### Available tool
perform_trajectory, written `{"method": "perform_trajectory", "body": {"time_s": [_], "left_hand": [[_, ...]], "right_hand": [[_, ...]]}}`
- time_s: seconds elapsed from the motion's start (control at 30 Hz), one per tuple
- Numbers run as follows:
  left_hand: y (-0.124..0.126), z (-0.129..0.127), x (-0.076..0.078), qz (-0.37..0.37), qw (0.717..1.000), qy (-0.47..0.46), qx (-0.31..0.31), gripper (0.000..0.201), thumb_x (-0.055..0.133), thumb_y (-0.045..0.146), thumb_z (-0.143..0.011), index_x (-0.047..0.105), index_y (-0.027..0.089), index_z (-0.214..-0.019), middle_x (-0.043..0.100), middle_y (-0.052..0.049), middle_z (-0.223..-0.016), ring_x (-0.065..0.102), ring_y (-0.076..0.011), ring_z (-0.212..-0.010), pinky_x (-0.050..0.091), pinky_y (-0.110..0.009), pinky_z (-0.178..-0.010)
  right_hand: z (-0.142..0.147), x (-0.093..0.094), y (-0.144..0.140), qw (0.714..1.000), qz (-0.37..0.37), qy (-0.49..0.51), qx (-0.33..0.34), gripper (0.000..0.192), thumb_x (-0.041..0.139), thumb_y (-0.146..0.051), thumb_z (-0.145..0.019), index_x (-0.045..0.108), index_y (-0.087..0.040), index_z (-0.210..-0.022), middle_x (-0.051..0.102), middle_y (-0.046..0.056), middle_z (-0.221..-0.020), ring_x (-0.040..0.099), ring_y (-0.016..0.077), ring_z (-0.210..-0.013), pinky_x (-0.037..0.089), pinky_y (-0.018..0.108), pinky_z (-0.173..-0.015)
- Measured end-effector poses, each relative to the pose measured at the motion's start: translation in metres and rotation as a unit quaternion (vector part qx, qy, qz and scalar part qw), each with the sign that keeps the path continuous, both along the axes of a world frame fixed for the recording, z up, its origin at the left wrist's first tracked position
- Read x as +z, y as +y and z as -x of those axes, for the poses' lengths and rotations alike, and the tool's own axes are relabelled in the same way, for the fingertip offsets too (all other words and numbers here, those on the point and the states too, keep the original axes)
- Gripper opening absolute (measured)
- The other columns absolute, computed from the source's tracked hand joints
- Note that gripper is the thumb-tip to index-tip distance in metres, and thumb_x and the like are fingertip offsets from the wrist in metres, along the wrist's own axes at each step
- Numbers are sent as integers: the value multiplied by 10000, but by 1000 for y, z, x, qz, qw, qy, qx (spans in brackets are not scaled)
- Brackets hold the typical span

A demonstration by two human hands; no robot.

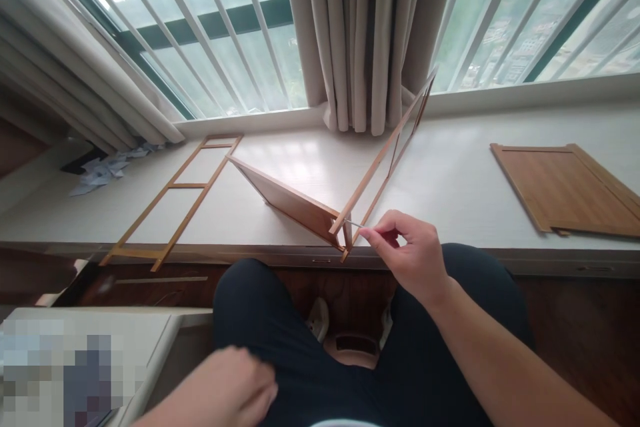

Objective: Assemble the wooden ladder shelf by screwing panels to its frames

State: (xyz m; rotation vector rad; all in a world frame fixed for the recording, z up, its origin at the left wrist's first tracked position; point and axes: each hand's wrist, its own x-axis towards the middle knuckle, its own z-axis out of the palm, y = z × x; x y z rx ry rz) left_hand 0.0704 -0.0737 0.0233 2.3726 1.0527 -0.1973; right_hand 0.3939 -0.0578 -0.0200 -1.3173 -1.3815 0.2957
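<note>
The right hand [413, 250] pinches a thin metal rod [355, 224] at the wooden frame [375, 170] just beyond; the left hand [240, 373] (curled, blurred; grip unclear) might best steady the adjoining panel [295, 201].

Rod [355, 223]: metal, smooth
Raised frame [370, 175]: wood, smooth
Leaning panel [290, 203]: wood, smooth
Flat panel [560, 183]: wood, matt
Sill [450, 180]: smooth, glossy
Curtain [360, 33]: cloth, matt
Trousers [280, 320]: cloth, matt
Scraps [103, 172]: paper

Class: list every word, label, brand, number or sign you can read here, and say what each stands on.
None can be read.
Frames and panels: none visible.
Papers: too small and blurred to tell.
Things on the side table: pixelated, unreadable.
</note>
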Motion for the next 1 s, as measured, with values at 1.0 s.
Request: {"method": "perform_trajectory", "body": {"time_s": [1.0], "left_hand": [[92, -124, -30, -307, 876, -371, 18, 305, 655, 224, -974, 715, 258, -1271, 728, -41, -1319, 585, -257, -1322, 507, -476, -1144]], "right_hand": [[11, -13, 7, 977, 111, 172, 57, 384, 706, -397, -940, 510, -205, -671, 440, -56, -591, 376, 96, -545, 305, 255, -510]]}}
